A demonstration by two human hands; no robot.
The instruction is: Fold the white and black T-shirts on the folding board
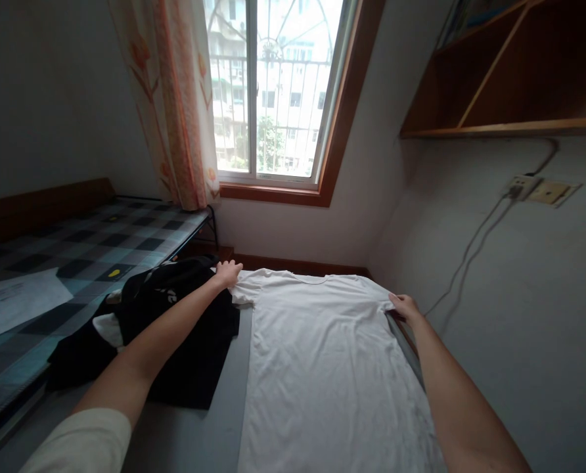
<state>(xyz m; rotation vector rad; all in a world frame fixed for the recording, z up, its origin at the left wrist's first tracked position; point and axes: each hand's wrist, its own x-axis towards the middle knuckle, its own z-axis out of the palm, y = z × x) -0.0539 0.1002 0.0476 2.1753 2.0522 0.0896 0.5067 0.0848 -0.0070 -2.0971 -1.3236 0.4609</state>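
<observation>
A white T-shirt [322, 355] lies spread on a grey surface [226, 387], its neckline toward the window. My left hand [229, 272] is closed on the edge of its left sleeve. At the other side, my right hand [405, 307] pinches the end of the right sleeve. Black clothing [189, 355] with a small white patch lies in a heap left of the shirt, under my left forearm.
A checkered bed [140, 226] with a sheet of paper [22, 302] stands at the left. Ahead are a flowered curtain [175, 105] and a window [288, 98]. Wooden shelves [504, 128] and a wall socket [552, 192] with a hanging cable are at the right.
</observation>
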